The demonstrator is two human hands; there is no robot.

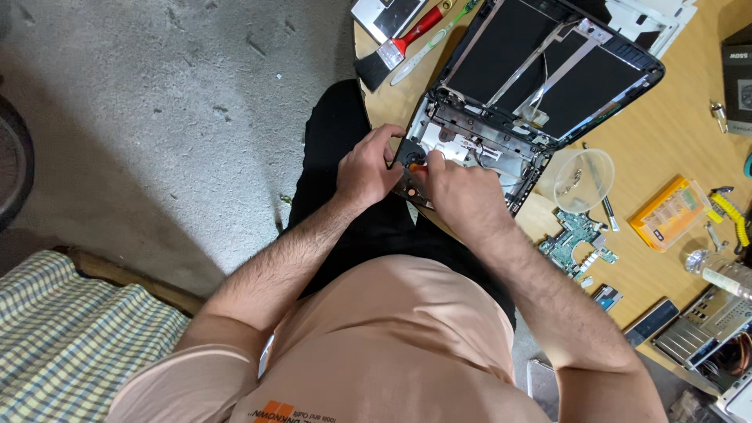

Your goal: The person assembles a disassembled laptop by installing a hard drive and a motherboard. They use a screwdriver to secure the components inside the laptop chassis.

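Note:
An opened, partly dismantled laptop (540,74) lies at the edge of a wooden table (666,110), its lid panel bare and its base exposed. My left hand (366,166) grips the near left corner of the base, beside the black round fan (407,153). My right hand (464,194) is closed on a small orange-handled screwdriver (418,167), its tip down in the base next to the fan. Both hands nearly touch each other over that corner.
On the table: a red-handled brush (392,48) and a toothbrush (429,45) at the far left, a clear plastic cup (583,180), a green circuit board (576,239), an orange bit case (670,213), metal parts at the right. Concrete floor and a checked cloth lie left.

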